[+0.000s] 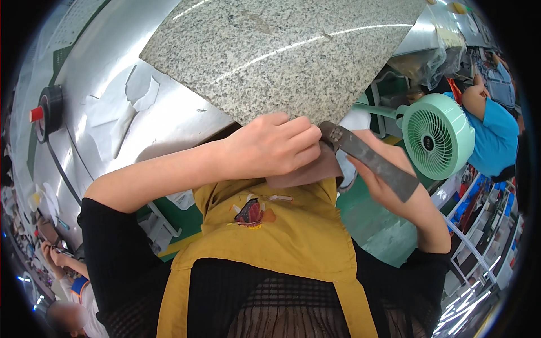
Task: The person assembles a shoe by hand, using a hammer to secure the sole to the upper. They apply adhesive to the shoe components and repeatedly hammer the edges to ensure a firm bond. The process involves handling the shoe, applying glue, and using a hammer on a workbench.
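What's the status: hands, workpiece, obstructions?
Left hand closed on brown piece. Right hand gripping dark hammer. Stone slab ahead; no visible obstruction.

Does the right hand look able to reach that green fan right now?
Probably yes: the green fan looks close to the right hand, nothing visibly between them, though the dark metal tool it holds may need setting down.

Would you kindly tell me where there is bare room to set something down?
The granite slab looks bare beyond the left hand, bordered by the metal table on its left. Its near corner is crowded: left hand, brown piece, and the right hand with a dark metal tool.
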